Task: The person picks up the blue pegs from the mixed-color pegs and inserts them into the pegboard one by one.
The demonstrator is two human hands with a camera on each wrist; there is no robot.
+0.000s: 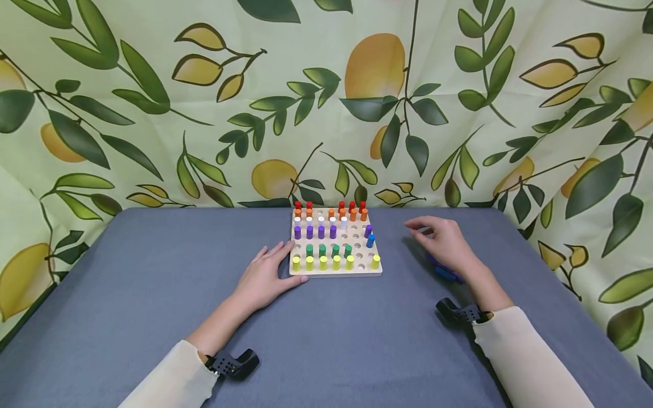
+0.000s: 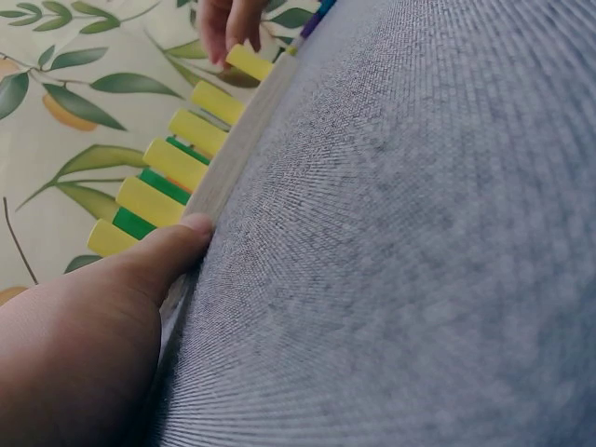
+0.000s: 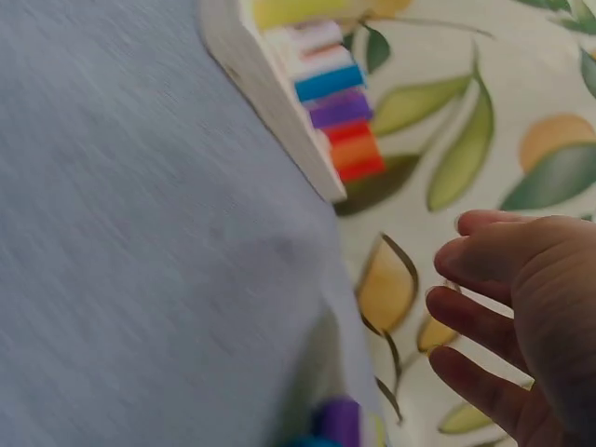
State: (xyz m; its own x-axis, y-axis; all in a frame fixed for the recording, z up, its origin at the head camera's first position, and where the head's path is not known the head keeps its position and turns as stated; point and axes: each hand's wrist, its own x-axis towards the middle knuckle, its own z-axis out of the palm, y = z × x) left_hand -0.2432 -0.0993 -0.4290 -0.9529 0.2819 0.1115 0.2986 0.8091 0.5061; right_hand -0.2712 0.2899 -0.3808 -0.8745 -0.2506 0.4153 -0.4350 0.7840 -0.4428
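Observation:
A pale wooden pegboard (image 1: pixel 336 274) holds rows of colored pegs: red at the back, then orange, white, purple, a single blue peg (image 1: pixel 370 241), green, and yellow at the front. My left hand (image 1: pixel 265 277) touches the board's front left corner, its fingers fairly straight along the left side. Its thumb (image 2: pixel 172 247) lies against the front edge. To the right of the board, my right hand (image 1: pixel 442 241) hovers over the table with loosely bent fingers. Nothing shows between those fingers in the right wrist view.
Loose blue and purple pegs (image 1: pixel 445 273) lie on the blue-grey tablecloth (image 1: pixel 347 340) beneath the right hand. Several holes in the board, mostly toward its right side, have no peg. A leaf-and-fruit patterned curtain (image 1: pixel 316 113) hangs behind the table.

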